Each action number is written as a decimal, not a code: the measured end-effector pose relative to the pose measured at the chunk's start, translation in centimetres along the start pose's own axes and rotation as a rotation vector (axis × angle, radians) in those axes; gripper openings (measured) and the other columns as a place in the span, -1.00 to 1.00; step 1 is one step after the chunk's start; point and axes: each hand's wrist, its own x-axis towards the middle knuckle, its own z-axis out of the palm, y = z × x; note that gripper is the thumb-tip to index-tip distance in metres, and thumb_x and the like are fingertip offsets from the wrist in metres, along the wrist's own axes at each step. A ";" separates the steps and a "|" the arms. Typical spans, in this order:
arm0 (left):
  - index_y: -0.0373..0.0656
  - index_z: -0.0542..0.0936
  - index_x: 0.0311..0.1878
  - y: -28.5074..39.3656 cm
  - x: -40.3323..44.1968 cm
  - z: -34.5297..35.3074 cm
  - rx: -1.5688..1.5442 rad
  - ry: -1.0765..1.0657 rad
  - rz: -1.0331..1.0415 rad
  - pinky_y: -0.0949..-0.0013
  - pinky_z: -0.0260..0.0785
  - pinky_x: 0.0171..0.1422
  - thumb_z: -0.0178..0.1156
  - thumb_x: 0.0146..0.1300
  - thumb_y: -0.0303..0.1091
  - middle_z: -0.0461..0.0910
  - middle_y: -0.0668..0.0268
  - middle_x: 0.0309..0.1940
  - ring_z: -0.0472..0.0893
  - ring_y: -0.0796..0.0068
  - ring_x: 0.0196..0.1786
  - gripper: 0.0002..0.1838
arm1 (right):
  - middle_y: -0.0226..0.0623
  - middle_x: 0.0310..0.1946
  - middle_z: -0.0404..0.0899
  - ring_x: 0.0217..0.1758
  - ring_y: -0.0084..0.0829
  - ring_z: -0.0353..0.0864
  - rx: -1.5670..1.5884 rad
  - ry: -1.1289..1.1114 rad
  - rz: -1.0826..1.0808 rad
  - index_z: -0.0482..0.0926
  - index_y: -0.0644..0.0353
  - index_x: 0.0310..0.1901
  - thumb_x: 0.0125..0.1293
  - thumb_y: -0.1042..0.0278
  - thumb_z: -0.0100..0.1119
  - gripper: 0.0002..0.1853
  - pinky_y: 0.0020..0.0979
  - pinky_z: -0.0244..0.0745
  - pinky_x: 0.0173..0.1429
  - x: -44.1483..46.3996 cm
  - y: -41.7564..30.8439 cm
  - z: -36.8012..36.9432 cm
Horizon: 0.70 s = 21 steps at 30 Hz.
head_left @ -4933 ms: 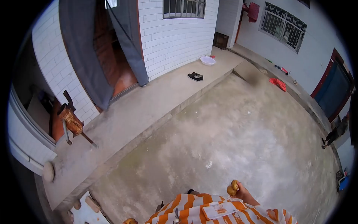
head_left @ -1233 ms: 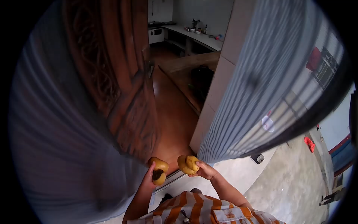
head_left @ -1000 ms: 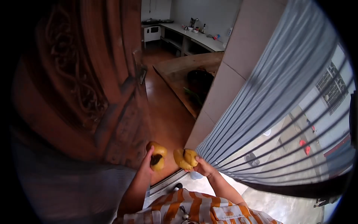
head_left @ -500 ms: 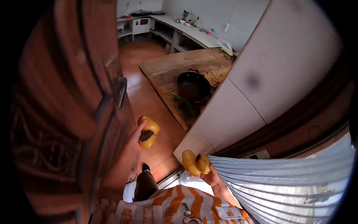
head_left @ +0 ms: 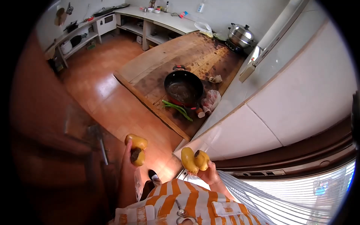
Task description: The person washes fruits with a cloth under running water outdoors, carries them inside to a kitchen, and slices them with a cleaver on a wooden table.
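Observation:
My left hand is closed around yellow, lumpy potatoes, one with a dark brown patch, held above the tiled floor near the door. Yellow potatoes also fill my right hand, whose fingers are partly hidden behind them; a dark spot marks one piece. Both hands are in front of my body, short of the wooden table. On that table stand a black pan with a red outside and, beside it, long green peppers.
A dark wooden door is at my left. A tiled wall end and striped curtain are at my right. A plastic bag lies by the pan; a steel pot stands behind. Counters line the back.
The view has moved forward through the doorway, showing more of the table and kitchen. The door has shifted left in view. Both hands still hold the potatoes.

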 end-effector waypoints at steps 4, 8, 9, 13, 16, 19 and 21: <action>-0.07 0.42 -0.06 2.3 -0.6 -2.1 0.001 0.078 -0.017 0.38 0.45 -0.48 0.11 0.17 0.12 0.54 0.23 -0.35 0.56 0.38 -0.46 -0.52 | -0.18 0.07 0.36 0.00 -0.23 0.47 -0.022 -0.011 0.018 0.15 0.13 0.24 0.16 -0.19 0.05 -0.26 -0.21 0.43 0.06 2.4 0.3 -0.4; -0.10 0.42 -0.06 4.3 -0.8 -4.2 0.039 0.125 -0.004 0.40 0.45 -0.47 0.07 0.18 0.16 0.54 0.24 -0.36 0.55 0.41 -0.46 -0.49 | -0.19 0.02 0.40 -0.04 -0.25 0.49 0.002 -0.016 0.037 0.21 0.13 0.19 0.23 -0.17 -0.03 -0.35 -0.25 0.46 0.00 4.8 0.8 0.2; -0.11 0.42 -0.06 4.7 -0.7 -4.6 0.032 0.123 0.023 0.41 0.45 -0.47 0.05 0.19 0.17 0.54 0.24 -0.37 0.55 0.43 -0.46 -0.48 | -0.19 -0.01 0.42 -0.07 -0.25 0.49 -0.023 0.039 0.026 0.23 0.14 0.18 0.24 -0.16 -0.06 -0.37 -0.24 0.47 -0.01 5.4 0.9 0.5; -0.14 0.42 -0.05 6.9 -0.9 -6.3 0.098 0.128 -0.051 0.42 0.46 -0.45 0.02 0.19 0.19 0.54 0.24 -0.37 0.56 0.43 -0.45 -0.45 | -0.13 0.07 0.35 -0.01 -0.20 0.46 -0.082 0.103 0.026 0.18 0.13 0.22 0.17 -0.23 0.01 -0.27 -0.18 0.45 0.02 8.3 1.2 0.8; -0.16 0.42 -0.05 7.9 -1.0 -5.2 0.083 0.173 0.036 0.42 0.47 -0.44 0.02 0.20 0.18 0.54 0.23 -0.37 0.56 0.43 -0.45 -0.44 | -0.16 0.06 0.36 0.01 -0.20 0.46 -0.116 0.096 0.030 0.20 0.12 0.20 0.17 -0.22 0.03 -0.29 -0.18 0.46 0.01 10.7 0.8 0.5; -0.16 0.43 -0.05 9.4 -0.7 -4.1 0.022 0.131 0.021 0.41 0.48 -0.44 0.02 0.21 0.16 0.55 0.20 -0.34 0.56 0.42 -0.45 -0.46 | -0.18 0.04 0.39 0.01 -0.23 0.47 -0.120 0.124 0.025 0.23 0.11 0.19 0.18 -0.18 0.02 -0.33 -0.17 0.48 -0.02 13.1 -0.2 1.5; -0.15 0.43 -0.05 10.2 0.1 -3.5 0.008 0.156 0.014 0.40 0.50 -0.44 0.03 0.21 0.15 0.56 0.17 -0.31 0.58 0.41 -0.46 -0.48 | -0.22 -0.01 0.39 -0.05 -0.32 0.48 -0.071 0.101 0.015 0.23 0.11 0.19 0.25 -0.09 0.00 -0.41 -0.21 0.51 -0.03 15.2 -0.7 1.6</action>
